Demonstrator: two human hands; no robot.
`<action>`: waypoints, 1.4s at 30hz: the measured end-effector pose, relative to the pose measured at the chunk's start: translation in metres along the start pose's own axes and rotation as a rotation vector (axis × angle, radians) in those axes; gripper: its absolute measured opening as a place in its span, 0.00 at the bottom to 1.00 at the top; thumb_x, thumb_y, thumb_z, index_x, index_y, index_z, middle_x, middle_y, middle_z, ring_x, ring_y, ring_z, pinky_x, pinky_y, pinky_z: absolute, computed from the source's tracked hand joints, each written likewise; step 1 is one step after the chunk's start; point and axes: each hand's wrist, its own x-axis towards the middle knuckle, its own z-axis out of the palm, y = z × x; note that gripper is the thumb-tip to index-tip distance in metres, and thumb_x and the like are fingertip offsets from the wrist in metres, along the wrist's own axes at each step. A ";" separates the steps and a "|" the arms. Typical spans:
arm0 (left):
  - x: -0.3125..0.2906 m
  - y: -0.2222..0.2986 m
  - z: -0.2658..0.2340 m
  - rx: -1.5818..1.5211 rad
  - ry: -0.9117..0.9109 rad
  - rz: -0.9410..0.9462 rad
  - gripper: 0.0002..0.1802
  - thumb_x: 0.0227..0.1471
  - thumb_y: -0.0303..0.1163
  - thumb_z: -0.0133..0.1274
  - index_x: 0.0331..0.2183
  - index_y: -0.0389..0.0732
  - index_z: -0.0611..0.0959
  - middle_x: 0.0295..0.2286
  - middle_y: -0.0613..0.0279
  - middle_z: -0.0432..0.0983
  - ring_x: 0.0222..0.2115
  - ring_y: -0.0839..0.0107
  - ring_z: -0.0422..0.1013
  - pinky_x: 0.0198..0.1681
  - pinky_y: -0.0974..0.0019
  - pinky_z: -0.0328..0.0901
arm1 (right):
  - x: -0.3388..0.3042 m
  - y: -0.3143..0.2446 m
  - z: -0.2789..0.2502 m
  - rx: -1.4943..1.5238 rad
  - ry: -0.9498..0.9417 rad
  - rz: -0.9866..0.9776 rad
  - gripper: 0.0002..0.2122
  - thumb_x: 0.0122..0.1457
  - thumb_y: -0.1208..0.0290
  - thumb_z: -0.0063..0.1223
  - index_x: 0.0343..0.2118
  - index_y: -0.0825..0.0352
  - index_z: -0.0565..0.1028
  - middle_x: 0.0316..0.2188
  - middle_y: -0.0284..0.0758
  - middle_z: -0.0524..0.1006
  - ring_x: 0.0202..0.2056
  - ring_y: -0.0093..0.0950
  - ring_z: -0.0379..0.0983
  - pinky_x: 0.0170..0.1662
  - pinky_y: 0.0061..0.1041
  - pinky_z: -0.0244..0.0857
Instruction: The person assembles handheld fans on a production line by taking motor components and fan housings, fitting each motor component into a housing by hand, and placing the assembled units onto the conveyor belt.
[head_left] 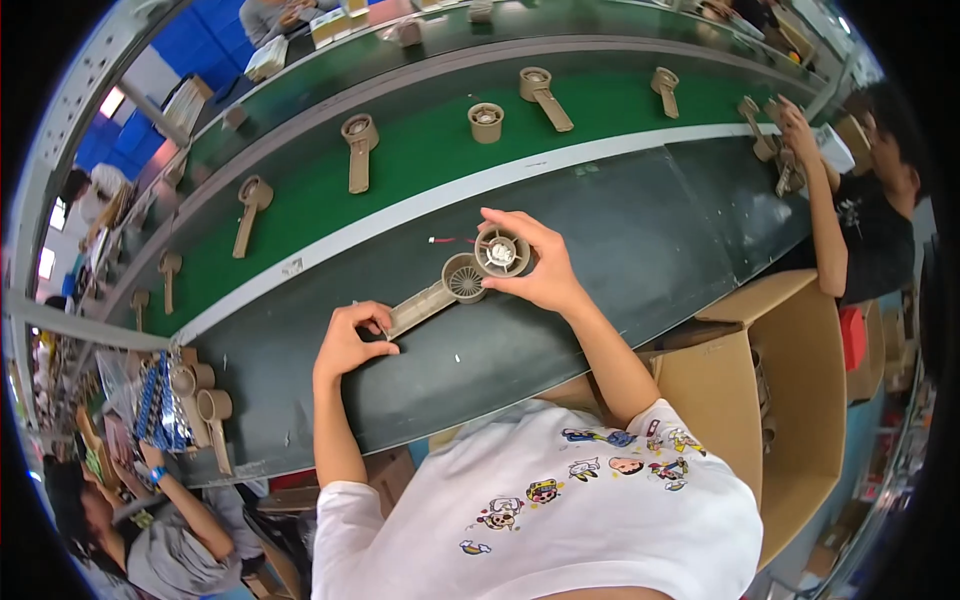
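Observation:
My left hand (347, 345) grips the handle end of a beige handheld-fan shell (420, 308), which lies on the dark work surface. The shell's round end, with a radial grille inside, points up and right. Between the thumb and fingers of my right hand (549, 270) is a round beige fan part (502, 252) with spokes and a white centre. It is held right beside the shell's round end and partly overlaps it in view. A thin red wire (458, 240) with a small white plug runs out to its left.
Beyond the worktop (610, 230), a green conveyor belt (420, 170) carries several beige fan parts. More fan shells (213, 407) stand at the left end. An open cardboard box (800, 430) sits at the right. Co-workers (880, 210) are at both sides.

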 end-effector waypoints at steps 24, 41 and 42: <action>0.043 0.081 0.061 -0.107 0.205 0.159 0.12 0.58 0.30 0.48 0.28 0.30 0.78 0.36 0.52 0.78 0.28 0.68 0.71 0.34 0.67 0.65 | 0.022 -0.018 0.010 -0.035 -0.313 -0.179 0.28 0.35 0.82 0.57 0.47 0.67 0.73 0.42 0.39 0.74 0.43 0.35 0.73 0.46 0.29 0.67; 0.025 0.075 0.058 -0.939 0.122 0.025 0.15 0.52 0.20 0.50 0.15 0.26 0.76 0.44 0.32 0.72 0.43 0.52 0.75 0.48 0.53 0.71 | 0.007 0.003 0.028 0.110 -0.125 -0.369 0.18 0.32 0.81 0.59 0.33 0.70 0.79 0.43 0.52 0.74 0.40 0.40 0.77 0.44 0.33 0.72; 0.025 0.073 0.058 -0.944 0.129 0.028 0.15 0.52 0.20 0.50 0.15 0.26 0.76 0.44 0.32 0.72 0.43 0.52 0.75 0.48 0.53 0.71 | 0.008 0.003 0.028 0.109 -0.134 -0.369 0.18 0.32 0.81 0.59 0.33 0.70 0.79 0.43 0.52 0.74 0.40 0.40 0.77 0.44 0.33 0.72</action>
